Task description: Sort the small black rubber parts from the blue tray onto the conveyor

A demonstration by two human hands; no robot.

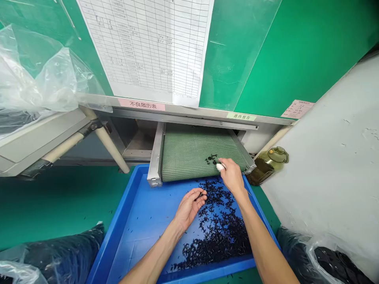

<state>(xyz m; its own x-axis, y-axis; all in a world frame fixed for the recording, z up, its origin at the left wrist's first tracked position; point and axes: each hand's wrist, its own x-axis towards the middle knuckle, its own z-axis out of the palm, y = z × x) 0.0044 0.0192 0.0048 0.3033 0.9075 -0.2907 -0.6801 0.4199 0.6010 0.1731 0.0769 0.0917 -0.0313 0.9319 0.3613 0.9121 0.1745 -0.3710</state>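
Observation:
My left hand (pixel 191 207) is over the blue tray (pixel 148 221), its fingertips closed on a small black plastic part (pixel 201 194). My right hand (pixel 231 173) reaches over the front of a green conveyor belt (pixel 186 154), fingers drawn together beside a few small black branched parts (pixel 211 158) lying on the belt. Something white (pixel 220 167) covers the tip of its thumb or a finger. Whatever the right fingers grip is too small to name. Beneath both hands, many similar black parts (pixel 219 236) lie heaped along the right side of the tray.
Metal rails (pixel 155 157) flank the belt, whose front end overhangs the tray. A greenish bottle (pixel 268 163) stands right of it by the white wall. Plastic bags of dark contents lie at left (pixel 59 252) and right (pixel 334 260). A printed sheet (pixel 154 51) hangs on the green panel above.

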